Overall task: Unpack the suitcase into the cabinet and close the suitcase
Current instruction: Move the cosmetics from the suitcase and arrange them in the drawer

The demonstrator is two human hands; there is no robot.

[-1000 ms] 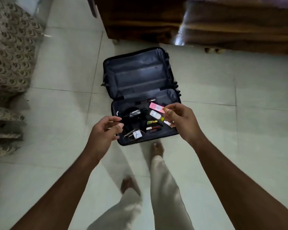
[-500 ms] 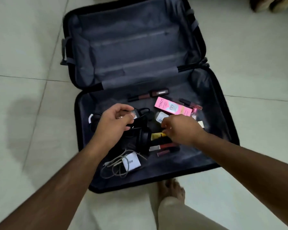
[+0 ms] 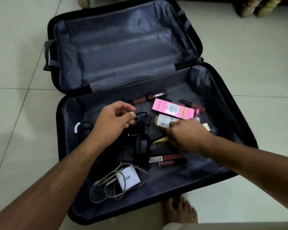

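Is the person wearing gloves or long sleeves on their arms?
No. The left hand and right hand are bare, with no gloves. Both forearms are uncovered too; no sleeves, watch or bracelets show. Any ring is too blurry to tell.

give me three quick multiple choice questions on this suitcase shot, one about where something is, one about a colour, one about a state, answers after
1. Where does the white charger with its cable lie?
A. In the near left part of the lower half of the suitcase
B. In the far half
C. On the floor tiles

2. What colour is the Pond's box?
A. Green
B. Pink
C. Black

3. How is the suitcase?
A. Zipped shut
B. Standing upright
C. Lying open flat

Answers:
1 A, it sits by the left forearm, near the lower rim.
2 B, its printed face is pink.
3 C, both lined halves face up, the far one bare.
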